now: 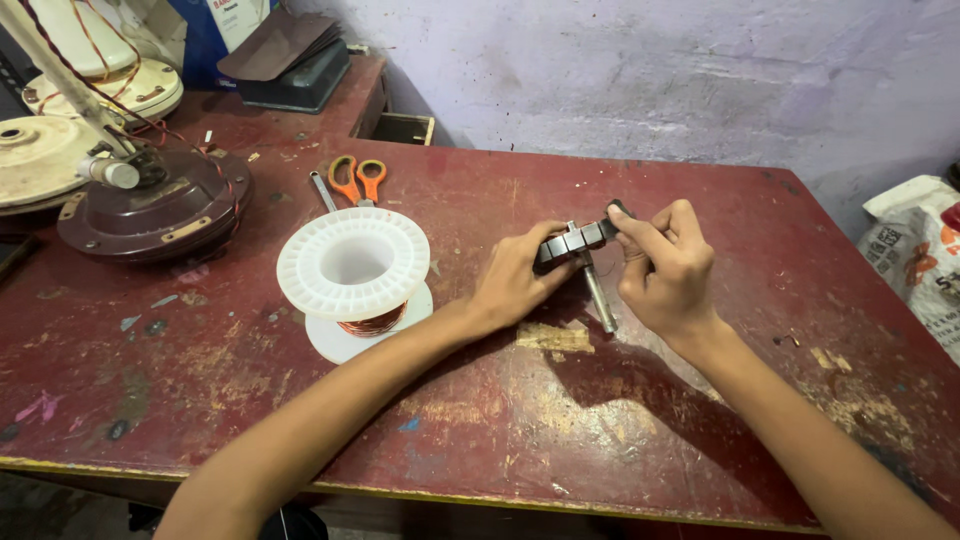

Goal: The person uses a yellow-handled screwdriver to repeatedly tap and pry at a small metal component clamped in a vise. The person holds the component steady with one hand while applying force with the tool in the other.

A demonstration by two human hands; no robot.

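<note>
While both forearms reach in from 6 o'clock over the worn red table [620,440], the hands meet just past its middle. The left hand [512,283] curls its fingers round the left end of a dark metal core [575,242], thumb under it. The right hand [668,265] pinches the core's right end between thumb and forefinger, the other fingers folded. A steel shaft [600,295] runs down from the core toward 6 o'clock, its tip at the tabletop between the two hands. At 9 o'clock of the hands stands a white plastic spool [352,265] with copper wire wound low on its hub. Beyond it, at 11 o'clock, lie orange-handled scissors [357,180] beside a small metal tool. Farther left sits a brown fan motor housing [160,210], with cream fan parts [40,160] behind it. At 3 o'clock, off the table's edge, leans a white sack [915,250].
</note>
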